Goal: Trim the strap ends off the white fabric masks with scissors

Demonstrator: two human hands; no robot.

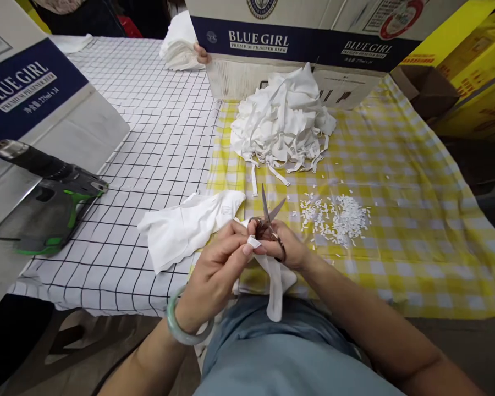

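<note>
My left hand (220, 261) pinches the end of a white fabric strap (274, 289), which hangs down over my lap. Against it, my right hand (286, 242) has its fingers through the loops of a pair of scissors (271, 212). The blades are spread and point away from me; the right fingertips also touch the strap end. To the left lies a flat white cloth garment (185, 228). A heap of white garments with straps (282, 121) sits farther back, and many tiny white cut pieces (346, 220) are scattered to the right.
A large beer carton (325, 44) stands behind the heap, with another person's fingers (202, 54) at its left edge. A second carton (28, 99) and a cordless drill (53, 187) are at the left. Folded white cloths (181, 44) are stacked at the back.
</note>
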